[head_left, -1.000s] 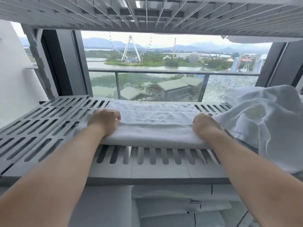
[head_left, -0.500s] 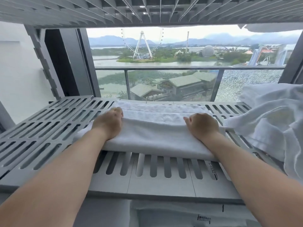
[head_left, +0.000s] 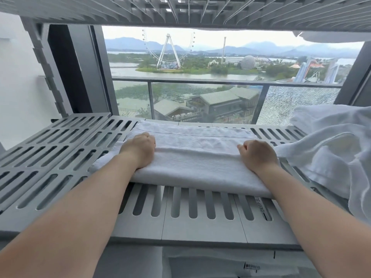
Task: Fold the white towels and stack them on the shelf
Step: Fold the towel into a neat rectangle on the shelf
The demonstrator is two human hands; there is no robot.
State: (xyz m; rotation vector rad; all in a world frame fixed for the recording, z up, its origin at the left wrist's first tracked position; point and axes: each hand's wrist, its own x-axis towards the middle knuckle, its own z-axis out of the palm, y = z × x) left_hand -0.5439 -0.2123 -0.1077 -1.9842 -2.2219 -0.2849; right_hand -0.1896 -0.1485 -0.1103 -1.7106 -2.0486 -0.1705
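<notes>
A folded white towel [head_left: 192,157] lies flat across the middle of the grey slotted shelf [head_left: 60,157]. My left hand [head_left: 140,151] rests on the towel's left end with its fingers curled down onto the cloth. My right hand [head_left: 257,155] presses on the right end the same way, fingers curled. Whether either hand pinches the cloth or only presses on it is hidden under the fingers. A loose, unfolded white towel [head_left: 333,153] is heaped at the shelf's right end, touching the folded one.
Another slotted shelf [head_left: 180,13] hangs close overhead. Below the front edge, folded white linen with a label [head_left: 251,265] lies on a lower level. Behind the shelf are a window and a glass balcony railing [head_left: 200,81]. The shelf's left half is bare.
Both hands have slid a little inward and forward along the folded towel. The view has moved closer and slightly up, so less of the lower linen shows.
</notes>
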